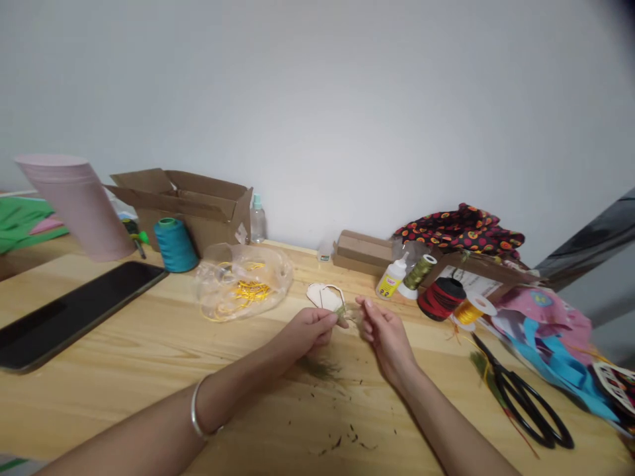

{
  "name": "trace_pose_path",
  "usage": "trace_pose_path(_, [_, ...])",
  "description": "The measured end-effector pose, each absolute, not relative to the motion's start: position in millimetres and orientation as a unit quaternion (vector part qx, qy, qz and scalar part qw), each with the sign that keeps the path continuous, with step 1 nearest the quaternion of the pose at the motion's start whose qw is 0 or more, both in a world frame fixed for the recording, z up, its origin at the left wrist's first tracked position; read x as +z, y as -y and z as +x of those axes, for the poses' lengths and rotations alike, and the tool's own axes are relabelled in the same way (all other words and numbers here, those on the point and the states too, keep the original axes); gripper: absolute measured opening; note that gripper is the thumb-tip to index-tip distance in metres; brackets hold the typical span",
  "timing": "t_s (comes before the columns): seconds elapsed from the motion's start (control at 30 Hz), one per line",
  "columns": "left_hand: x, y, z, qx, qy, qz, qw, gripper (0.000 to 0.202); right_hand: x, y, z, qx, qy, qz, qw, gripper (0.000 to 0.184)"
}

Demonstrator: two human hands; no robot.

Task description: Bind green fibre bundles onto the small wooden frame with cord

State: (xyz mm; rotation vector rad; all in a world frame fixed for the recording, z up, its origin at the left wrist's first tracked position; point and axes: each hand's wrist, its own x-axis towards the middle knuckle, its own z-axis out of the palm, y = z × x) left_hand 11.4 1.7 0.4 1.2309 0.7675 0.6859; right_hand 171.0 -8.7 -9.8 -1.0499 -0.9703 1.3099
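Observation:
My left hand (311, 328) is closed, pinching a small bundle of green threads (320, 367) between thumb and fingers. The loose, fringed ends hang below that hand, and the top of the bundle pokes out near the fingertips. To its right, my right hand (384, 336) has its fingers curled together close to the top of the bundle. A thin pale-green strand (353, 318) appears to run between both hands, though it is blurred. Just behind the fingers lies a flat whitish cut-out piece (323, 296) with a dark outline.
Black scissors (520, 393) lie at right. Behind them are a yellow thread spool (473, 311), red-black spool (441, 297), olive spool (419, 274) and glue bottle (391, 277). Leftward sit a plastic bag (243, 284), teal cone (175, 244), carton (198, 215) and phone (74, 314). Dark scraps (347, 439) litter the front.

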Motion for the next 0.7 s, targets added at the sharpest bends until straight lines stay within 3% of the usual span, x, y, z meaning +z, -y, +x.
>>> trace_pose_path(0.1, [0.8, -2.6, 9.4, 0.345, -0.335, 0.53, 0.699, 0.031, -9.3, 8.6, 174.6, 0.538, 0.397, -0.464, 0.581, 0.03])
trace_pose_path(0.2, [0.0, -2.4, 9.9, 0.37, -0.33, 0.499, 0.711, 0.029, -6.5, 14.1, 169.4, 0.517, 0.45, -0.494, 0.534, 0.035])
trace_pose_path(0.37, [0.1, 2.3, 13.6, 0.358, -0.348, 0.511, 0.7, 0.034, -0.3, 23.5, 154.3, 0.429, 0.606, -0.468, 0.479, 0.027])
trace_pose_path(0.7, [-3.7, 1.7, 17.2, 0.342, -0.37, 0.514, 0.694, 0.033, -8.0, 18.3, 157.5, 0.406, 0.631, -0.471, 0.463, 0.028])
